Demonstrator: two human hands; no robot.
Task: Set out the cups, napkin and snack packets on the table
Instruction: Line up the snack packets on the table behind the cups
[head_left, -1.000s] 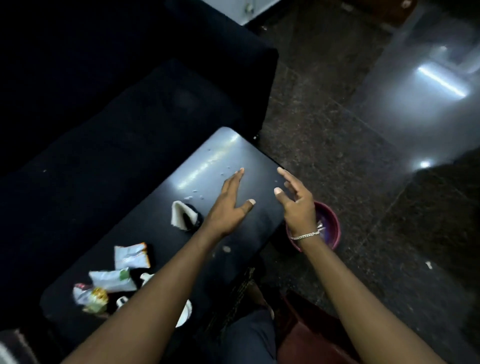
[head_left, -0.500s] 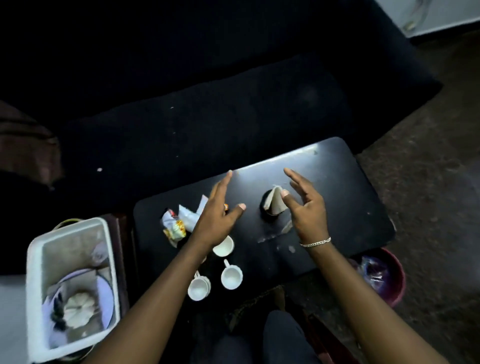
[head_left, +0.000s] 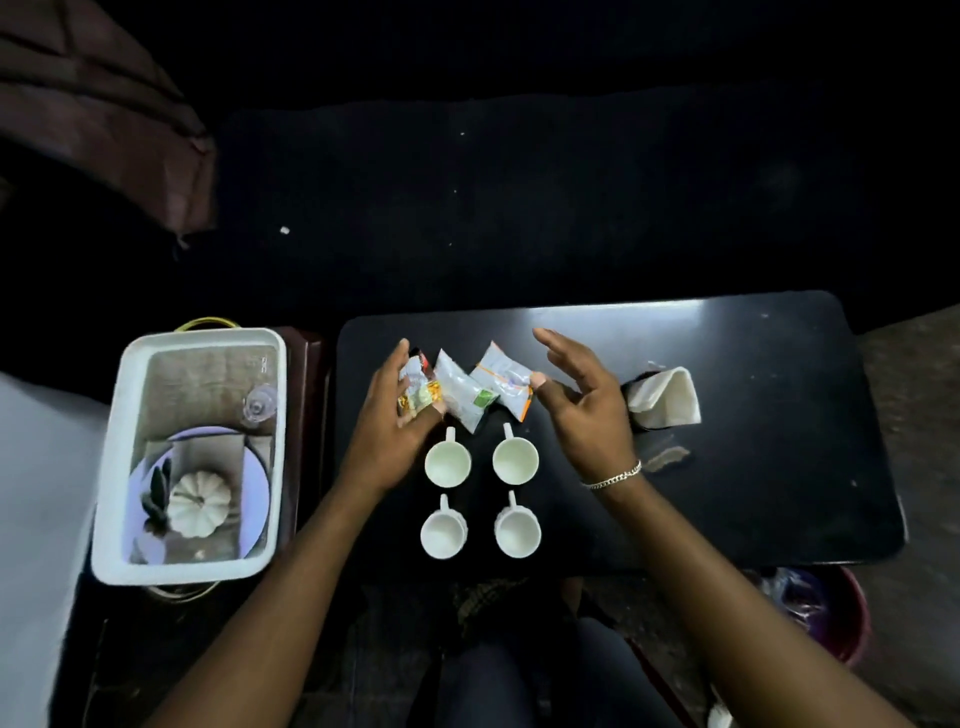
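Observation:
Several white cups (head_left: 515, 460) stand in two rows of two near the front of the black table (head_left: 753, 493), handles pointing away from me. Behind them lie three snack packets: a colourful one (head_left: 418, 388), a white one with a green patch (head_left: 461, 393) and one with orange edging (head_left: 505, 375). My left hand (head_left: 387, 431) is spread over the colourful packet, fingers apart. My right hand (head_left: 584, 408) hovers open, its thumb tip at the orange-edged packet. A folded white napkin (head_left: 672, 395) sits in a dark holder to the right.
A white tub (head_left: 111, 467) left of the table holds a lilac plate, a white pumpkin-shaped object (head_left: 199, 503) and a glass. A dark sofa (head_left: 519, 208) runs behind the table. A maroon bucket (head_left: 852, 618) stands at the front right corner.
The view has swung left along the table, so the cups and tub now show fully. Both hands, still spread, have shifted from beside the napkin to over the packets.

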